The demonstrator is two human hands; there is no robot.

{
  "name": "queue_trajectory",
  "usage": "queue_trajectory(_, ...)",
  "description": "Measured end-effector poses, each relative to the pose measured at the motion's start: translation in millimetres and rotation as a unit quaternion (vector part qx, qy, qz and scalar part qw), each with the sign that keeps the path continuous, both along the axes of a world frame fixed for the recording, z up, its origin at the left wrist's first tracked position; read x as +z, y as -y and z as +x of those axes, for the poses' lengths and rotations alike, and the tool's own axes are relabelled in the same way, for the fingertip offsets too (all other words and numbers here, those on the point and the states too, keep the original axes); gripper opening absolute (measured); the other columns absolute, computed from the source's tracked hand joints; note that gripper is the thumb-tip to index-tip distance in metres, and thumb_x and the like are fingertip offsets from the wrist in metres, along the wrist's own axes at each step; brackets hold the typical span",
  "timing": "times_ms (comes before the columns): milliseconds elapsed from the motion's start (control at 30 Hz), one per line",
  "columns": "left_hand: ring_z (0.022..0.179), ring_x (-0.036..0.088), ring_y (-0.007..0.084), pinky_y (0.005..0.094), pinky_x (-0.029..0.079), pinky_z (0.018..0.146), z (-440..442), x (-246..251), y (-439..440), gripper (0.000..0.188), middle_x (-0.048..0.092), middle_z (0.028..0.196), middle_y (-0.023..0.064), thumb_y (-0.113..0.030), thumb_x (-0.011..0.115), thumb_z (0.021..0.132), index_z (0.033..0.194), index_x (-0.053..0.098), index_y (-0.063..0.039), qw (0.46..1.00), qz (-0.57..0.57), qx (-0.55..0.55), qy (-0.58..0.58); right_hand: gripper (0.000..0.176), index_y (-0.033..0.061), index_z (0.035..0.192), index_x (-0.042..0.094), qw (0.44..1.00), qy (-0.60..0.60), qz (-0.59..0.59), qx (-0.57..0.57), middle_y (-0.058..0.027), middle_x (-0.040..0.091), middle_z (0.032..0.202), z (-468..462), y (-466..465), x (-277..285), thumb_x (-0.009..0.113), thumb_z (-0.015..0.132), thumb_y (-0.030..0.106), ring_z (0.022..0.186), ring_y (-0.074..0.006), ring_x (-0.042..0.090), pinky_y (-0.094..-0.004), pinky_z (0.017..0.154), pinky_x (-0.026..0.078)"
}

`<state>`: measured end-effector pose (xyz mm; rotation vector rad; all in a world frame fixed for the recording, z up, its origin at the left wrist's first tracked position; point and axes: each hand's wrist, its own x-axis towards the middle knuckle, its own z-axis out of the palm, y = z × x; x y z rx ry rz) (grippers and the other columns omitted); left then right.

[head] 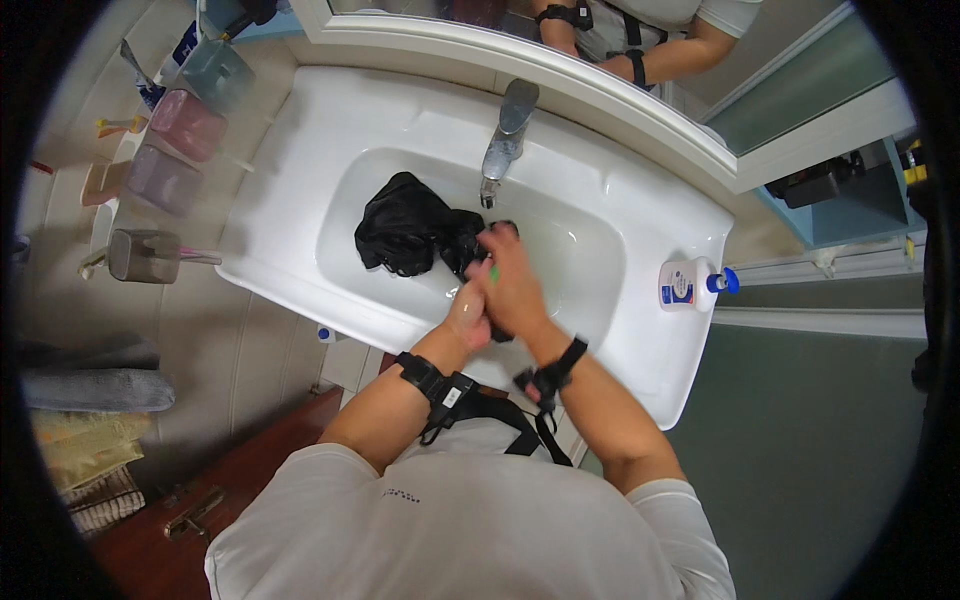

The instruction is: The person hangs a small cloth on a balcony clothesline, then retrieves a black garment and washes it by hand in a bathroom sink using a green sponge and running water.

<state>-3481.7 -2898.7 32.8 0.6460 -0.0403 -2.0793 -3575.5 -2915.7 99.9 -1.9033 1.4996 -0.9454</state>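
Note:
A wet black cloth point(409, 223) lies bunched in the white ceramic sink point(592, 270), its right part running to my hands. My left hand point(469, 315) grips part of this cloth from the left. Pressed against the cloth from above and the right is my right hand point(511, 281), slightly blurred. Between the two hands shows a small green thing point(493, 274); my fingers hide most of it, so I cannot tell what it is. Dark fabric also shows just below my hands. The metal faucet point(506, 139) stands behind them, its spout above the basin.
A white pump bottle with a blue top point(684, 285) is on the sink's right rim. Several cups, among them a pink one point(187, 125), hang in a wall rack at left. A framed mirror point(525, 34) rises behind the faucet. Towels point(97, 388) hang at lower left.

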Motion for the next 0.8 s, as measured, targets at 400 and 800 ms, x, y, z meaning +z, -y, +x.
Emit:
queue_trajectory(400, 0.126, 0.049, 0.0208, 0.0393, 0.035, 0.111, -3, 11, 1, 0.052, 0.051, 0.142, 0.002, -0.043, 0.048, 0.1, 0.144, 0.043, -0.015, 0.999, 0.026, -0.004, 0.021, 0.042, 0.0008, 0.118, 0.058, 1.0, 0.003, -0.01, -0.001, -0.0236, 0.053, 0.128, -13, 9, -44, 0.063, 0.088, 0.029, 0.121, -0.0401, 0.049, -0.0493, 0.103, 0.04)
queue_trajectory(800, 0.112, 0.061, 0.0234, 0.0392, 0.047, 0.1, 8, 24, 16, 0.044, 0.064, 0.126, 0.0089, -0.041, 0.05, 0.1, 0.126, 0.06, -0.008, 0.996, 0.083, -0.026, 0.016, 0.061, 0.0021, 0.122, 0.061, 0.802, 0.401, 0.398, -0.196, -0.0174, 0.061, 0.118, -77, 54, -60, 0.042, 0.099, 0.056, 0.109, -0.0306, 0.058, -0.0389, 0.093, 0.046)
